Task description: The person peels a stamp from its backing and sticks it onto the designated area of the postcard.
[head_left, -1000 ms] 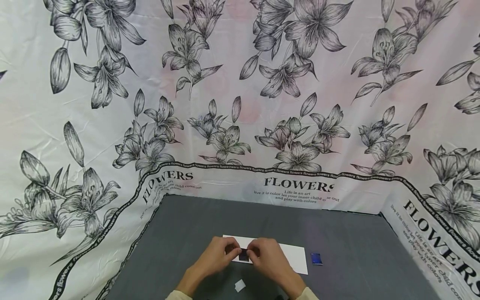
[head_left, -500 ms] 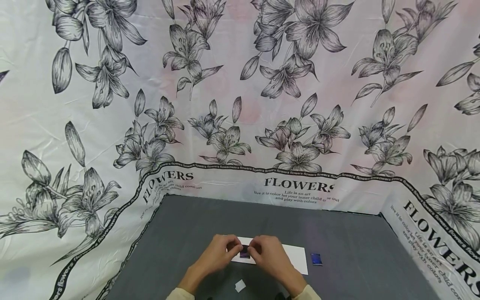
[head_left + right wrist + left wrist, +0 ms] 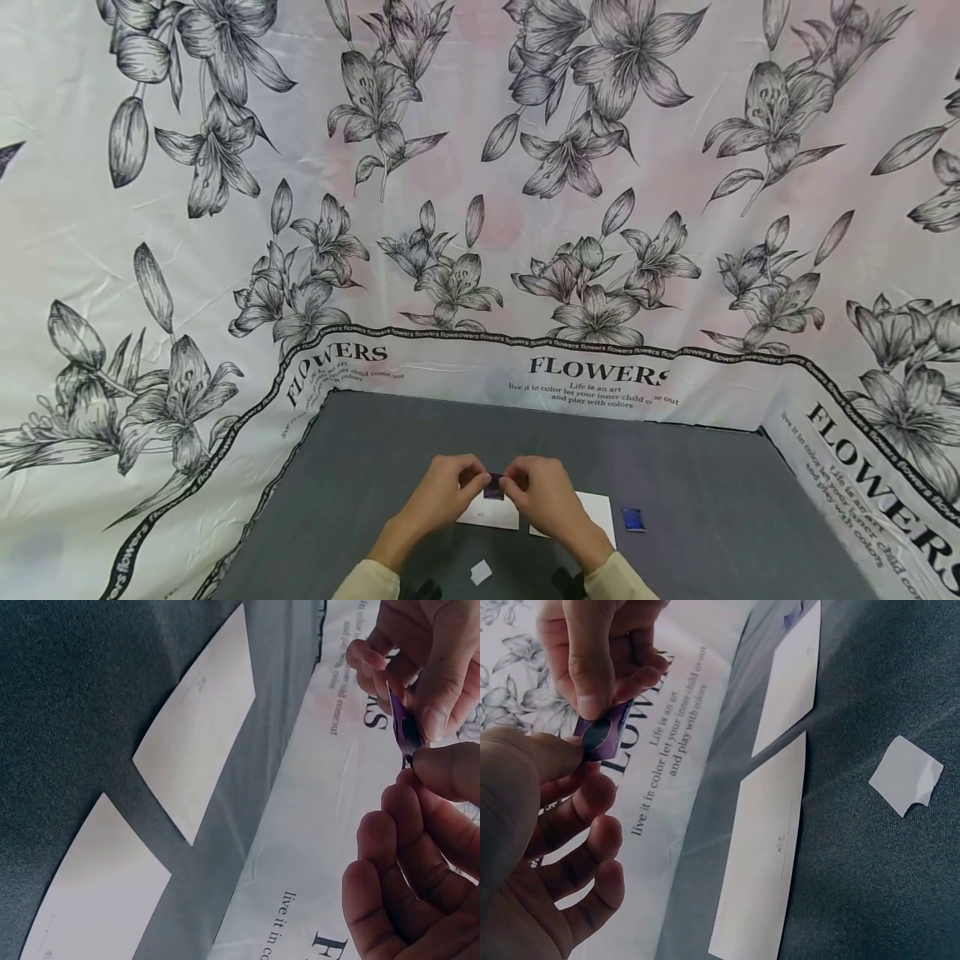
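Both hands pinch one small purple square packet (image 3: pixel 492 492) marked with a dark oval. The left hand (image 3: pixel 438 492) holds one side of it between thumb and index finger, the right hand (image 3: pixel 543 493) the other. In the left wrist view, the packet (image 3: pixel 600 736) faces the camera and the left hand's other fingers are loosely bent. Seen nearly edge-on, the packet (image 3: pixel 403 729) looks thin in the right wrist view. Below the hands, two white cards (image 3: pixel 196 724) lie apart on the dark grey surface. Part of each card is hidden by the hands in the head view.
A blue square packet (image 3: pixel 633 520) lies right of the cards. Nearer the person is a torn white scrap (image 3: pixel 481 572). A white flower-printed cloth (image 3: pixel 450 250) hangs behind and at both sides of the grey table (image 3: pixel 390 433).
Both hands have moved up and away from the person with the purple packet. More of the left card and the gap between the cards now show. The blue packet and scrap stay put.
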A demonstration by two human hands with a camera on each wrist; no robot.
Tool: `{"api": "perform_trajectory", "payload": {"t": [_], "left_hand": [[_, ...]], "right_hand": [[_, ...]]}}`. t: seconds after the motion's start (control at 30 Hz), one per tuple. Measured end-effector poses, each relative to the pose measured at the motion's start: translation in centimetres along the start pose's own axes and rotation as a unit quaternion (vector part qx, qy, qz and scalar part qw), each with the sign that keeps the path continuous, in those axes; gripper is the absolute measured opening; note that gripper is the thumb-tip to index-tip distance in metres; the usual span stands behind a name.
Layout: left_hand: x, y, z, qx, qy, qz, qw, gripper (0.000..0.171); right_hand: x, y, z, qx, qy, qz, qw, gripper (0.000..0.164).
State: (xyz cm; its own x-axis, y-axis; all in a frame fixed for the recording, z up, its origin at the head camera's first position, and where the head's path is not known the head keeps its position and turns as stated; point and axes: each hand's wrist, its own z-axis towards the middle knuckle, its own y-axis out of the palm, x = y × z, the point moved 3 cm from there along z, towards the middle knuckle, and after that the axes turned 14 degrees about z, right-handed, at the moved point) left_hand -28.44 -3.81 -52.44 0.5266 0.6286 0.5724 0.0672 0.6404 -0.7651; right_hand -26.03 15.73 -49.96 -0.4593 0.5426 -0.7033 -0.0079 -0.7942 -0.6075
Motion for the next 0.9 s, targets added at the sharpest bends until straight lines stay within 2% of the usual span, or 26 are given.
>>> {"api": "perform_trajectory", "payload": {"t": [0.3,0.67,0.9], "left_hand": [[0.0,0.4,1.1,-0.008,-0.009,0.003,0.9999,0.012],[-0.1,1.5,2.5,-0.004,-0.008,0.019,0.9998,0.012],[-0.4,2.3,3.3,-0.021,-0.025,0.038,0.9987,0.012]], "right_hand": [[0.8,-0.3,0.5,0.007,0.010,0.012,1.000,0.014],[2.3,-0.7,1.3,-0.006,0.034,-0.008,0.999,0.014],[3.3,-0.6,1.6,-0.011,0.051,-0.007,0.999,0.014]]}}
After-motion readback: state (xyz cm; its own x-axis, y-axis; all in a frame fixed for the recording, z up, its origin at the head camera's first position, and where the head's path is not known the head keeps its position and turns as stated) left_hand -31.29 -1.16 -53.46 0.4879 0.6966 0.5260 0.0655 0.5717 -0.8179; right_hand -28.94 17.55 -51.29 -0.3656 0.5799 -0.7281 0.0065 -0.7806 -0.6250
